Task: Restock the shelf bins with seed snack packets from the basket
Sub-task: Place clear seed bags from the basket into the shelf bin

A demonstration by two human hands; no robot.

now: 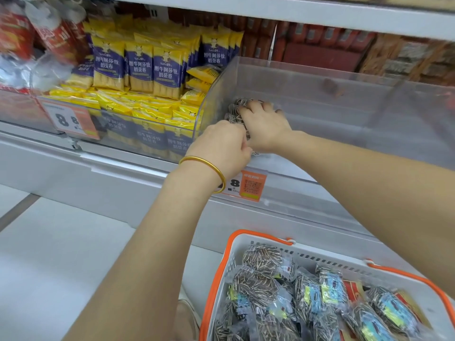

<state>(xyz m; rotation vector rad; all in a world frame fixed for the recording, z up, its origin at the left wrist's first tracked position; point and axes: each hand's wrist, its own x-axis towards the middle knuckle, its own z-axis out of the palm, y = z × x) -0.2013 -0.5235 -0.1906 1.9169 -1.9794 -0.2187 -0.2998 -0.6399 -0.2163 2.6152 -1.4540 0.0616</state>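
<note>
Both hands reach into a clear plastic shelf bin point(320, 77), at its left front corner. My right hand point(264, 124) lies over several striped seed snack packets point(236, 109), fingers curled on them. My left hand point(225, 146), with a gold bangle at the wrist, pinches the near end of the same packets at the bin's front wall. The rest of the bin looks bare. Below at the right stands a white basket with an orange rim point(230, 244), holding several more seed packets point(261, 281).
The neighbouring clear bin point(128, 134) on the left is full of yellow and purple snack packs point(138, 67). Orange price tags point(253, 185) hang on the bin fronts. A shelf board point(270, 11) runs overhead, red packs behind. Pale floor lies at lower left.
</note>
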